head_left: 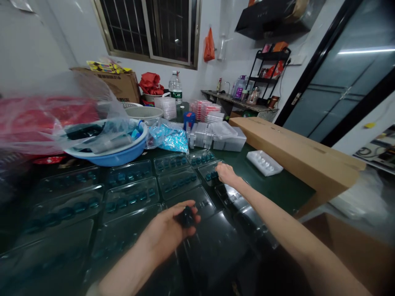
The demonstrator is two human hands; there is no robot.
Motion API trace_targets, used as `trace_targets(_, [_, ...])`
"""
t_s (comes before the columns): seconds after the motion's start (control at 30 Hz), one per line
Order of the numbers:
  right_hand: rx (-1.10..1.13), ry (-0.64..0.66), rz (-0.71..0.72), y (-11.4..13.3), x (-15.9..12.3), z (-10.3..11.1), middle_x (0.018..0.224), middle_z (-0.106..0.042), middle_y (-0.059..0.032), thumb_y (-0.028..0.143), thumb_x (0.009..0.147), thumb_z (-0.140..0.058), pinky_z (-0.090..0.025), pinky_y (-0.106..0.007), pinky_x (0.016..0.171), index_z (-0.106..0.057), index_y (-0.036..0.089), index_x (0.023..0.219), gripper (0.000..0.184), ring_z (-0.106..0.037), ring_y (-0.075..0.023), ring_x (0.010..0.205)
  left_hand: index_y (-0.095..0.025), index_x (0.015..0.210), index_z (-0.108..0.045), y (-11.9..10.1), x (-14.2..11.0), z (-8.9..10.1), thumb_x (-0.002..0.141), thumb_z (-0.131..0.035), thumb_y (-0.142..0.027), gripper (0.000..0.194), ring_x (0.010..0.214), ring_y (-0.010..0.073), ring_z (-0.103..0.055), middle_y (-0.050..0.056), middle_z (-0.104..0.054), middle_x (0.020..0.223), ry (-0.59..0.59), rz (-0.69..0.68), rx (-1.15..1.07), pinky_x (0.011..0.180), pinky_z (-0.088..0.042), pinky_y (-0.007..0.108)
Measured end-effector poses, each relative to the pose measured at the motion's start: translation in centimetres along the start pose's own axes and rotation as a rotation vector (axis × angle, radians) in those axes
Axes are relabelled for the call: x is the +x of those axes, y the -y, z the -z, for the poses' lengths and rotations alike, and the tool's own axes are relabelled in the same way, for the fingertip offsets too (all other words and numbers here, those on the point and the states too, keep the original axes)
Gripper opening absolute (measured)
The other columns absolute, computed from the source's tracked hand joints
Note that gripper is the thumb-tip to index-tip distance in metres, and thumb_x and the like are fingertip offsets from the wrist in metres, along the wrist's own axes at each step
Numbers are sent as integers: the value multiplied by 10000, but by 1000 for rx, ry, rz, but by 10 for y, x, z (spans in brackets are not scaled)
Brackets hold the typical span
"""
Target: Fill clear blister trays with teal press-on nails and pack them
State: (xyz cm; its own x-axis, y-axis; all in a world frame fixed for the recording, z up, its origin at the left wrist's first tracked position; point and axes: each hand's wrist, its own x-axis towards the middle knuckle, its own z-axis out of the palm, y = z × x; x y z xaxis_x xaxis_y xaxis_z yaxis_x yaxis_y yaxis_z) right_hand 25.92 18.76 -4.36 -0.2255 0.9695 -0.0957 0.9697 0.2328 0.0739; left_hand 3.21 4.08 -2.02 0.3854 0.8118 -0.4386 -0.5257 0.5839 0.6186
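Note:
My left hand (174, 224) is curled, palm up, around a small dark glossy piece (187, 217); whether more than one lies there is hidden. Farther off, my right hand (226, 172) reaches over a clear plastic tray (203, 169) with its fingers pinched together at the tray's right side. Anything between those fingertips is hidden. In that tray sit a few dark teal pieces (211, 176), just left of my right hand. Similar clear trays (131, 195) lie in rows across the dark green table, many with a line of teal pieces.
A blue basin (114, 156) under clear plastic film stands at the back left. Beside it are a blue patterned bag (173, 137), a blue can (189, 120) and stacked clear boxes (202, 135). On the right are a white molded tray (264, 163) and a long cardboard box (293, 148).

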Motion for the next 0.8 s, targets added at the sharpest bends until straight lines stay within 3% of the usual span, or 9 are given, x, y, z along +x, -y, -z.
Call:
trace_targets(0.13, [35,-88,-5,8,-15,12,1032,-532,-98,238,830,-500,-440,-360,754,-540,110,998,215,-530,-197,914,-75,1027,-567,-2,-6,-3,775,-502,-219,297,861,289,-571,157,-579,935,27,-25,-56,592,-439,326])
trace_targets(0.27, [129,-238,73,33,-55,33,1039,-512,-116,220,862,-414,-413,-284,731,-486,149,1120,277,-522,-187,918,-85,1038,-562,-2,-12,-1,774,-510,-244,313,857,281,-575,161,-588,939,22,-48,-56,611,-441,338])
trace_targets(0.4, [421,-301,363,73,-110,44,894,-549,-6,326,834,-480,-402,-199,684,-546,246,1035,226,-533,-101,776,-102,994,-587,3,-14,0,794,-480,-247,269,826,256,-570,144,-599,948,58,-98,-41,624,-444,359])
trace_targets(0.5, [682,-332,508,92,-136,42,839,-555,10,240,763,-575,-396,-206,656,-584,246,963,201,-526,-102,738,-115,935,-616,9,-15,-3,803,-466,-213,222,790,214,-560,105,-612,927,122,-130,-16,657,-449,367])
trace_targets(0.63, [837,-350,441,97,-146,34,798,-580,9,116,753,-529,-394,-211,658,-605,214,882,179,-526,-105,741,-112,916,-630,13,-20,-8,786,-482,-174,206,828,224,-547,109,-620,925,143,-144,52,651,-455,367])
trace_targets(0.8, [1089,-290,343,96,-146,21,762,-588,4,127,739,-522,-412,-214,597,-606,196,847,154,-533,-105,672,-110,924,-632,15,-26,-12,738,-523,-127,217,820,239,-554,115,-617,882,108,-133,140,642,-453,364])
